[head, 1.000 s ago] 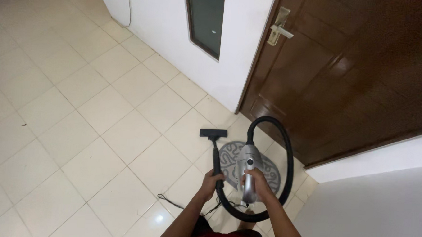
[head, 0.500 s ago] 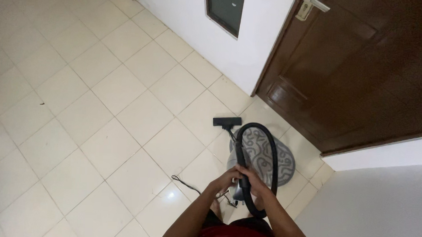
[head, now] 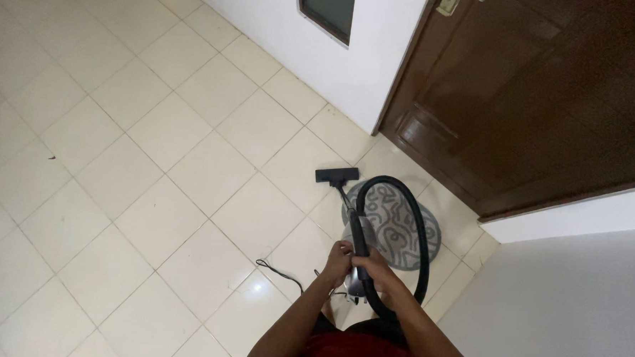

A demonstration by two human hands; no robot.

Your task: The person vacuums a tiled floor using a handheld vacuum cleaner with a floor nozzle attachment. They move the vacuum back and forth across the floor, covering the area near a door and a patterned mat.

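Observation:
Both of my hands hold a small vacuum cleaner in front of my waist. My left hand (head: 338, 261) grips the black wand (head: 359, 230) near its upper end. My right hand (head: 379, 268) closes over the silver vacuum body (head: 358, 282), which is mostly hidden between my hands. The wand runs down to a flat black floor nozzle (head: 337, 175) resting on the cream tiles beside a round grey patterned mat (head: 394, 225). A black hose (head: 417, 226) loops up and around to the right over the mat.
A dark brown wooden door (head: 521, 94) stands behind the mat, with a white wall and a narrow dark window panel (head: 328, 8) to its left. A thin black cord (head: 278, 273) lies on the tiles by my feet. A grey wall (head: 561, 310) fills the lower right.
My hands have come together on the vacuum, the right shifting from the body's handle toward the wand. The nozzle has slid toward the mat's edge, and the view has tilted downward.

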